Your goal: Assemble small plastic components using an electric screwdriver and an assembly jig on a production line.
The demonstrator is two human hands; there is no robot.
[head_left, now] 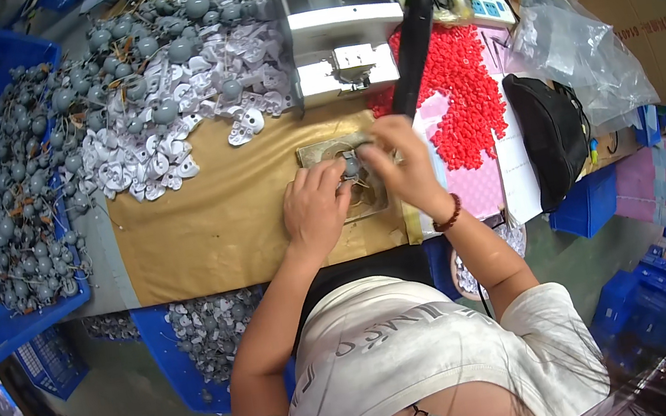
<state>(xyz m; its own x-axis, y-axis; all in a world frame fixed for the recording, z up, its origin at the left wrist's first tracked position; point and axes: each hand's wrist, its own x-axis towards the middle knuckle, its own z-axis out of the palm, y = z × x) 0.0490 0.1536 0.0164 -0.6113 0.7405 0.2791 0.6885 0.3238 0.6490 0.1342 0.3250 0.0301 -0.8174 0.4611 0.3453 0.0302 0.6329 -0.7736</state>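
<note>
Tan sheeting [197, 239] covers the workbench, with loose white plastic pieces [140, 171] and grey ball-shaped parts [181, 50] heaped at its back left and small red pieces [458, 72] spilling at its right. One grey rounded part [352, 167] sits between my hands, over a square fixture plate [317, 154] near the front edge. It looks small and smooth, so I judge it could roll or twist out of place if my fingers push unevenly from the two sides. Just above, a black electric screwdriver [415, 53] slants down to the back of my right hand [403, 163]; a swing of it could knock my knuckles or jog the part. My left hand [314, 209] lies palm down, fingers bent and close together, their tips at the part's left side; whether they pinch it or only steady it, I cannot tell. My right hand is blurred, wrist cocked inward, thumb and fingers angled down at the part's right; what it grips, if anything, I cannot tell. Both forearms reach forward from my body and converge, elbows spread outward.
</note>
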